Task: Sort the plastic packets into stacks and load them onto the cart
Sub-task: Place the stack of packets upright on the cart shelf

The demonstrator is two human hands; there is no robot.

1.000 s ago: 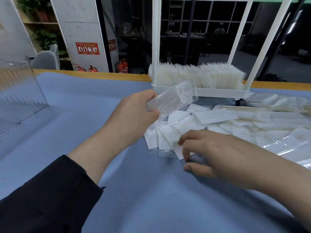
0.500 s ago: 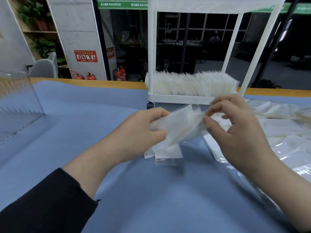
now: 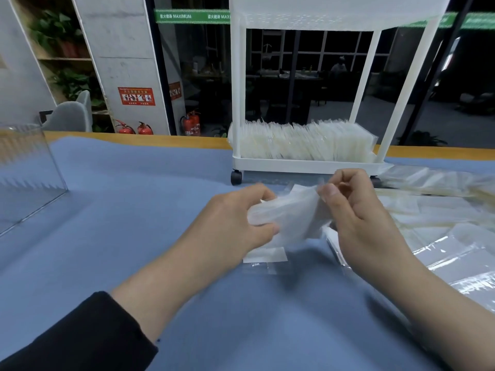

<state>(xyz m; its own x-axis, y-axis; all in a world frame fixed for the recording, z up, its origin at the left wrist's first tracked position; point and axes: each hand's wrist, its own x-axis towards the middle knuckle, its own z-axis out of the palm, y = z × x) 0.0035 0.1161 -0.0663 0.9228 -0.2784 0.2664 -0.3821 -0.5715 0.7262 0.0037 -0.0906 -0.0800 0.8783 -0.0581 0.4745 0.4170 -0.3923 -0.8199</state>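
Observation:
A bunch of clear plastic packets (image 3: 290, 212) with white inserts is held above the blue cloth between both hands. My left hand (image 3: 233, 220) grips its left end, and my right hand (image 3: 353, 210) pinches its upper right edge. One packet (image 3: 265, 257) lies flat on the cloth just below them. Many loose packets (image 3: 442, 226) are spread over the table to the right. The white wheeled cart (image 3: 305, 166) stands behind my hands, its bottom shelf filled with a row of upright packets (image 3: 302, 141).
A clear acrylic box (image 3: 26, 172) stands at the left edge of the table. The blue cloth (image 3: 128, 210) covers the tabletop, with a wooden edge at the back. Behind are a grey chair and fire extinguishers.
My right hand left the pile on the table, rose and took hold of the bunch that my left hand holds. The view tilted up, showing more of the cart.

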